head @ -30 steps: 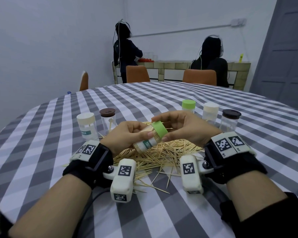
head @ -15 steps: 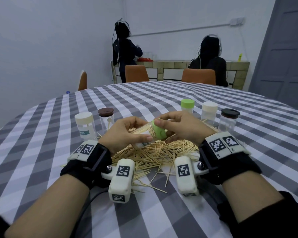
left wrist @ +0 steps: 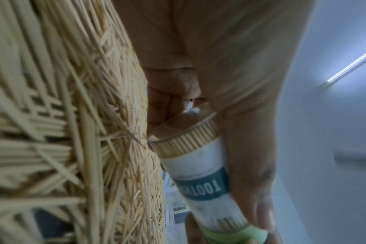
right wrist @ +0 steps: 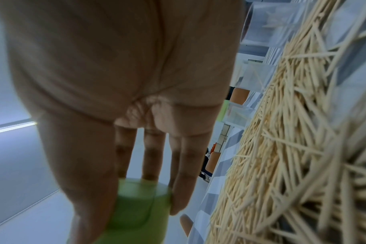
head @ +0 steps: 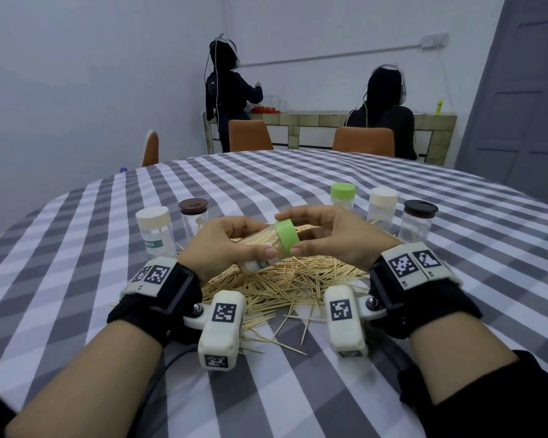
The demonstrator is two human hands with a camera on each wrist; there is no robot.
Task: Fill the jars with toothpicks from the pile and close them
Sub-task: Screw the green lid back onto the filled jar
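A clear jar (head: 260,248) packed with toothpicks lies tilted in my left hand (head: 231,245), above the toothpick pile (head: 285,286). My right hand (head: 326,235) pinches its green lid (head: 287,237), which sits on the jar's mouth. The left wrist view shows the jar (left wrist: 201,175) with its teal label, the thumb along its side and the pile (left wrist: 73,132) to the left. In the right wrist view the thumb and fingers (right wrist: 182,173) grip the green lid (right wrist: 136,213) beside the pile (right wrist: 282,148).
On the checked tablecloth (head: 108,222), a cream-lidded jar (head: 155,232) and a brown-lidded jar (head: 193,216) stand at the left. Green-lidded (head: 343,197), cream-lidded (head: 382,207) and dark-lidded (head: 419,221) jars stand at the right. Two people and orange chairs are beyond the table.
The green lid, held off the jar's mouth a second ago, now sits on the jar. Both hands have shifted slightly with it above the pile.
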